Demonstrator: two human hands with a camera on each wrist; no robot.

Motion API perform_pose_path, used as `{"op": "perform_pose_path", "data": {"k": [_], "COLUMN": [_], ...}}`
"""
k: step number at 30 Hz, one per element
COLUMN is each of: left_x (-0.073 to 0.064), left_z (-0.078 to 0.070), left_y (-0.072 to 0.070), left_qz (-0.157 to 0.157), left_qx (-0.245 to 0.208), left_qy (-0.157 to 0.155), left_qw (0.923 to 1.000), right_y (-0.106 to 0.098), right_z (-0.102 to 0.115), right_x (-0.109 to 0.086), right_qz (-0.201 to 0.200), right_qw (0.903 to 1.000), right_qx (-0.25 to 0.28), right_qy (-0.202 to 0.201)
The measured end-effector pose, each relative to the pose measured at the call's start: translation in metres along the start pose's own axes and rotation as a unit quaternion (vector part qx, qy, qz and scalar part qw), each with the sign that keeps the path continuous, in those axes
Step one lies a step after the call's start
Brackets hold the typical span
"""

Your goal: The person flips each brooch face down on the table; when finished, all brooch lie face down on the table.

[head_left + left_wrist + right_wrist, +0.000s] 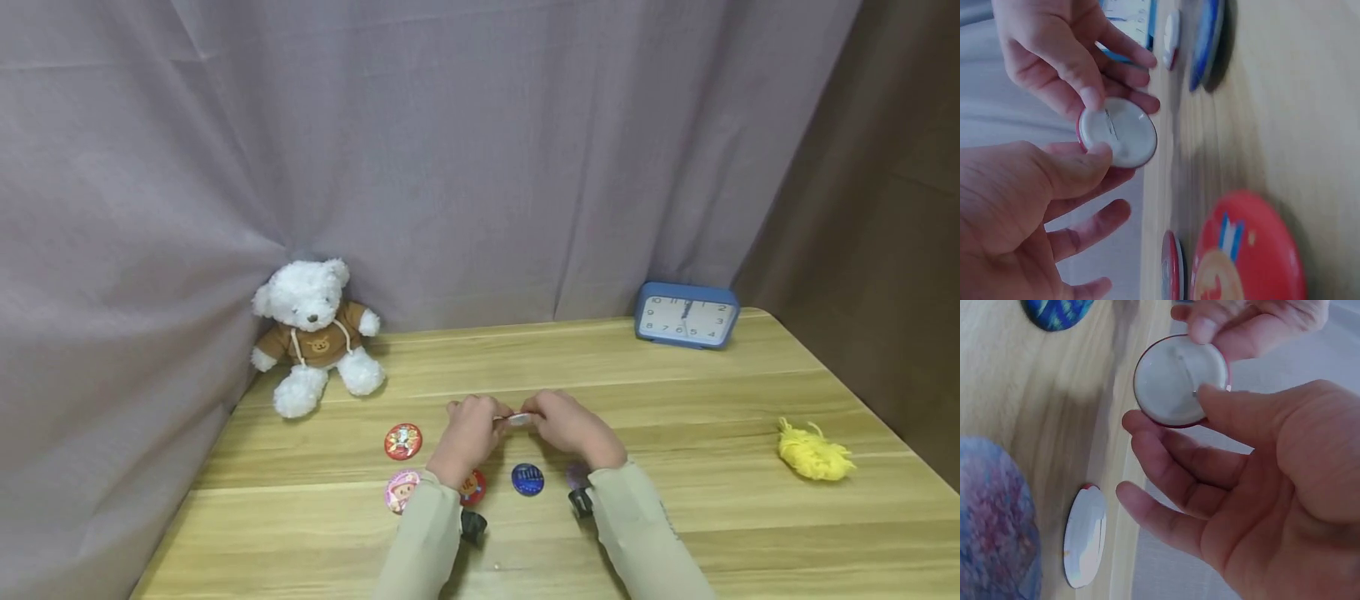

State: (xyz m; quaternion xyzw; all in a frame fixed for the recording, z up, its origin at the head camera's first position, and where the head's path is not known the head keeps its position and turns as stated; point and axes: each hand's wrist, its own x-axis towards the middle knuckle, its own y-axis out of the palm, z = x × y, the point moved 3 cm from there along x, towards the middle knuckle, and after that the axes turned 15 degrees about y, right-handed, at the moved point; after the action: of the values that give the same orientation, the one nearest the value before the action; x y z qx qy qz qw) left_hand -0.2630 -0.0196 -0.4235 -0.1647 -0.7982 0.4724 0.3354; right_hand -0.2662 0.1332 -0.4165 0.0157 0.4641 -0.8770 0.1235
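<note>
Over the table's middle, both hands pinch one round pin badge [517,419] by its edges. Its white back [1124,139], with a metal pin, and its red rim show in both wrist views; its front is hidden. The left hand [467,435] has its thumb on the back, other fingers spread. From the opposite edge the right hand [576,423] pinches it likewise. Nearer the person lie a blue badge [528,479], a red badge [473,487] partly behind the left wrist, and a purplish badge [577,475] partly covered by the right wrist.
A red badge [403,442] and a pink badge [401,490] lie to the left. Another badge [1085,537] shows white beside the right hand. A white teddy bear [307,333], a blue clock [686,315] and yellow yarn [813,452] stand or lie farther out.
</note>
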Motion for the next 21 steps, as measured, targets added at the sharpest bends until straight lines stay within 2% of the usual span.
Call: {"op": "perform_pose_path", "data": {"k": [9, 15, 21], "left_x": [0.0044, 0.0036, 0.0039], "left_z": [0.0005, 0.0032, 0.0048], "left_y": [0.0001, 0.0016, 0.0034], "left_qz": [-0.019, -0.027, -0.033], "left_qx": [-0.002, 0.009, -0.003], "left_qy": [-0.009, -0.006, -0.013], "left_qw": [0.9998, 0.9996, 0.9994], "right_y": [-0.0007, 0.0016, 0.0036], "right_z": [-0.0019, 0.0004, 0.0036], "right_x": [0.0022, 0.0007, -0.0016], "right_qz": [-0.025, -0.027, -0.044], "right_qw": [0.9995, 0.9994, 0.9989], "right_qx": [0.004, 0.021, 0.011], "right_qy": [0.017, 0.008, 0.007]}}
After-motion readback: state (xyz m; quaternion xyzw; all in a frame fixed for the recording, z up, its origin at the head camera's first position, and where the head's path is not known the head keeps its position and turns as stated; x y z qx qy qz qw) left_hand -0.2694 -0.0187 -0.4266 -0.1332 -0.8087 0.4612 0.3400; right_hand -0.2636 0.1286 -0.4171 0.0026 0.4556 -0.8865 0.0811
